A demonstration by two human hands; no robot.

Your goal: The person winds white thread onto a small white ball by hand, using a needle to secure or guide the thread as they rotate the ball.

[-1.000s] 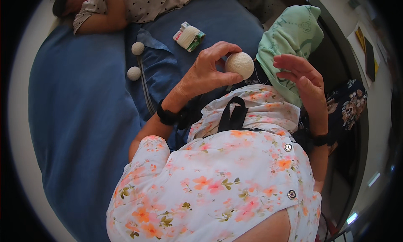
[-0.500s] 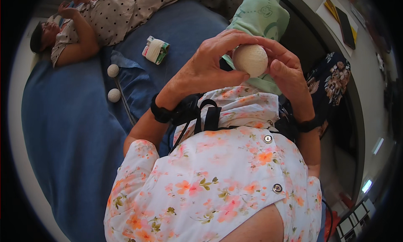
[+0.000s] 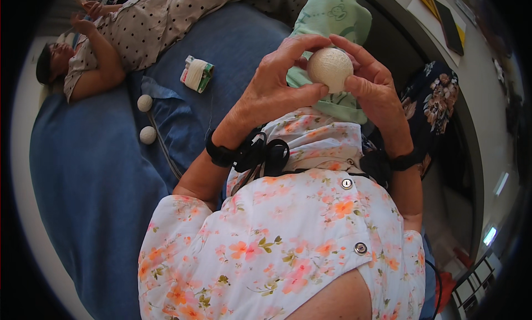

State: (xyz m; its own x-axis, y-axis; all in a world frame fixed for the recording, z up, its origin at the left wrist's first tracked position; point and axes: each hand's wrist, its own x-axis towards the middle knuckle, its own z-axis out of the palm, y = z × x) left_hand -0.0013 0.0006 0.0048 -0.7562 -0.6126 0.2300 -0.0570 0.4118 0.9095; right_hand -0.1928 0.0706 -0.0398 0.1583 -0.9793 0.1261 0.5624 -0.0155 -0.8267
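An off-white ball [image 3: 330, 70], its surface finely lined as if wound with thread, sits between both hands above my lap. My left hand [image 3: 288, 76] curves round its left side, thumb below and fingers above. On the other side my right hand [image 3: 372, 79] holds it with the thumb tip at its lower right, fingers arched over the top. A pale green cloth [image 3: 332, 20] printed with a cartoon animal lies just beyond. To the left, a small packet [image 3: 197, 74] wrapped in white thread rests on the blue cover [image 3: 94, 192]; a thin thread seems to trail from it.
Two smaller whitish balls [image 3: 145, 103] lie on the cover at left, beside a long seam or zip [image 3: 160, 145]. At the upper left a person in a dotted garment [image 3: 149, 26] is lying down. Dark flowered fabric [image 3: 435, 98] and a table with a phone [image 3: 449, 29] are at right.
The ball has turned slightly between my hands, and my right thumb has come down against its lower right. The whole view has shifted a little; the surrounding things stay put.
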